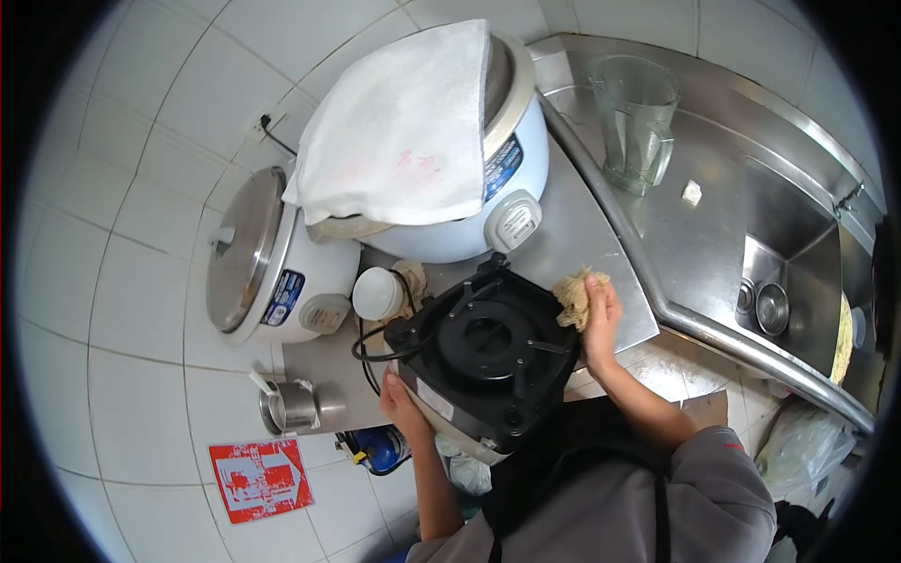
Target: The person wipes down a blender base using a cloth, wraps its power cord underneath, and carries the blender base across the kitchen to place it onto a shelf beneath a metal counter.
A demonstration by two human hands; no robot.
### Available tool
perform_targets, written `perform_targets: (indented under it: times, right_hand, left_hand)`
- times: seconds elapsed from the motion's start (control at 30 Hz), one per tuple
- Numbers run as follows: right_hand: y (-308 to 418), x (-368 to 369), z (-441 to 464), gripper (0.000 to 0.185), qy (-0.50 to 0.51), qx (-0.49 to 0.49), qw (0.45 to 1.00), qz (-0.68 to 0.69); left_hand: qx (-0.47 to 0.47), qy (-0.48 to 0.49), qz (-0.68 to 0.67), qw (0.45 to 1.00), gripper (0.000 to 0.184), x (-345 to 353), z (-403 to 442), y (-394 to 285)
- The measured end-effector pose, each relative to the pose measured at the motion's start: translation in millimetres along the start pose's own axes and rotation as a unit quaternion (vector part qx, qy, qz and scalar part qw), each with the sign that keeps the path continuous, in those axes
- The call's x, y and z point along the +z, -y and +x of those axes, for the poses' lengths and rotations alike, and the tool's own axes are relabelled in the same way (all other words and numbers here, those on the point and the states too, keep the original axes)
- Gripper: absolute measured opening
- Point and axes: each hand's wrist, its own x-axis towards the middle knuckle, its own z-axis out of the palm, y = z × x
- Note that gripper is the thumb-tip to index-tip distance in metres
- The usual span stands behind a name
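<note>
A black blender base [483, 342] is turned so its underside faces up, with a round centre, feet at the corners and a black cord [380, 355] looped at its left. My left hand [405, 410] grips its lower-left edge, fingers partly hidden beneath. In my right hand [601, 321], at the base's right side, is a crumpled beige rag [571, 298], close to or against the black housing. Just left of the base stands a small white container [378, 295] beside a beige cloth.
Behind is a large rice cooker [441, 239] draped with a white towel [399, 122]; another rice cooker [249, 263] stands left. A metal cup [289, 408] sits near the counter's left end. Rightward, a clear blender jar [638, 122] stands on the steel drainboard by the sink [793, 244].
</note>
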Motion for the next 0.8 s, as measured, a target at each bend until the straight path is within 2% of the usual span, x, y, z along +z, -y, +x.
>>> perform_targets:
  times: [0.03,0.13,0.27,0.37,0.4,0.47,0.63,0.73,0.8]
  right_hand:
    - [6,-2,1,0.023,0.012,-0.012,1.0,-0.022]
    - [18,-2,10,0.026,0.024,-0.04,0.997,-0.055]
    - [22,-6,15,0.027,-0.013,-0.097,0.989,-0.111]
    - [18,-15,24,0.03,0.015,-0.072,0.994,-0.078]
    - [21,-13,25,0.025,0.015,-0.076,0.995,-0.056]
    - [18,-18,34,0.025,0.013,-0.107,0.992,-0.07]
    - [28,-15,30,0.023,0.033,-0.068,0.996,-0.045]
    - [47,-18,37,0.025,0.124,-0.046,0.969,-0.208]
    - [53,-6,42,0.024,0.146,-0.071,0.956,-0.246]
  left_hand:
    - [-0.035,-0.006,-0.052,0.998,0.049,1,-4,14]
    - [-0.035,-0.04,-0.11,0.993,0.047,20,-14,35]
    - [-0.006,-0.005,-0.1,0.995,0.039,32,-11,20]
    - [0.022,-0.005,-0.004,1.0,0.043,42,-8,-2]
    - [0.026,-0.022,0.001,0.999,0.043,47,-9,-10]
    - [0.031,-0.028,-0.037,0.998,0.038,57,-9,-16]
    - [0.014,0.006,-0.088,0.996,0.036,60,1,-14]
    - [0.016,0.013,-0.103,0.994,0.034,60,3,-10]
    - [0.025,0.0,-0.102,0.994,0.032,61,2,-9]
